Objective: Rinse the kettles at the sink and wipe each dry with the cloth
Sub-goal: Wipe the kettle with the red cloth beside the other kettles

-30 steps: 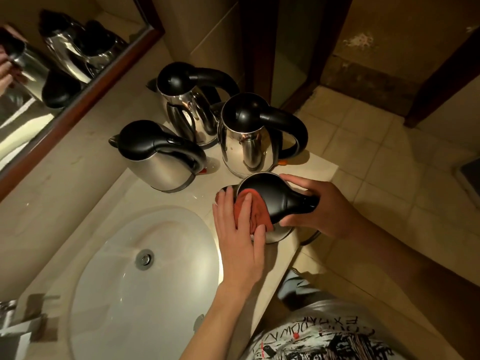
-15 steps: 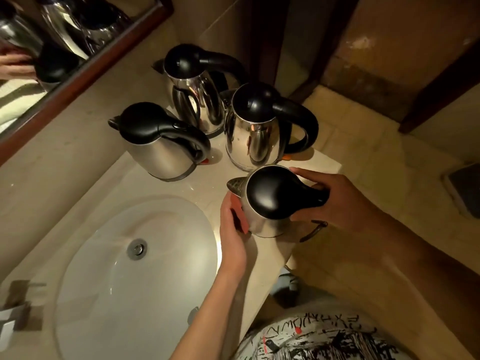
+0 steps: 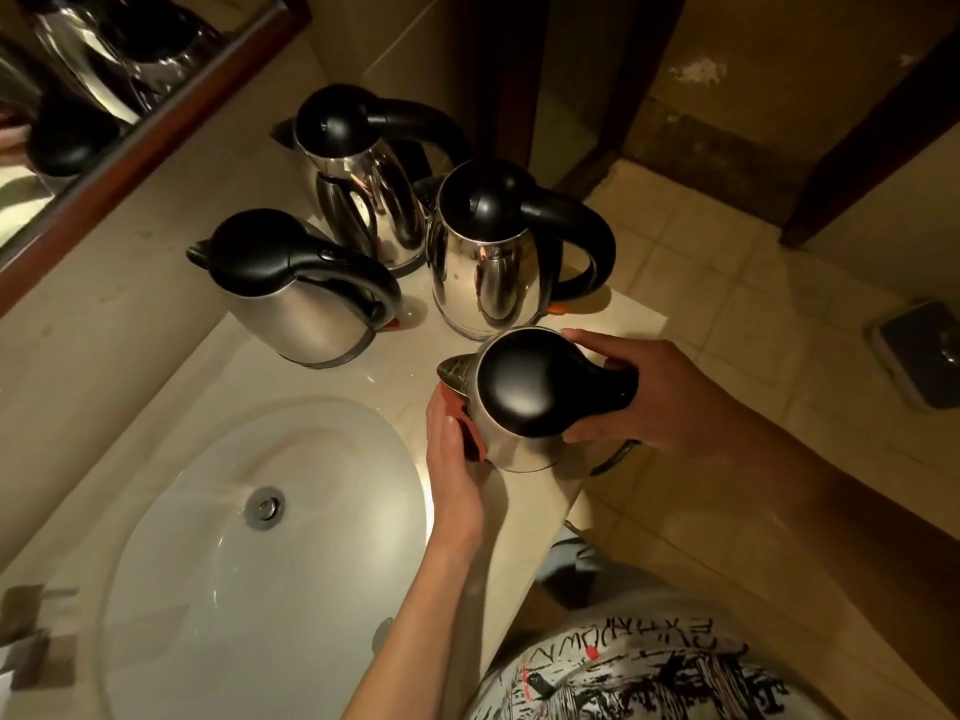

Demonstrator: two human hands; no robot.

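Observation:
A steel kettle with a black lid [image 3: 524, 392] stands upright near the counter's front right edge. My right hand [image 3: 654, 392] grips its black handle. My left hand [image 3: 452, 459] presses a red cloth [image 3: 470, 433] flat against the kettle's left side, below the spout; most of the cloth is hidden behind my palm. Three more steel kettles stand behind it: one at the left [image 3: 296, 298], one at the back [image 3: 363, 194], one at the right [image 3: 493, 262].
The white oval sink [image 3: 208, 563] with its drain [image 3: 265, 506] lies at the lower left of the beige counter [image 3: 395, 376]. A framed mirror [image 3: 78, 96] runs along the wall at the upper left. Tiled floor [image 3: 753, 283] drops away right of the counter's edge.
My left hand has slid with the red cloth from the lid down onto the kettle's left side. The kettle stays in my right hand's grip, turned slightly.

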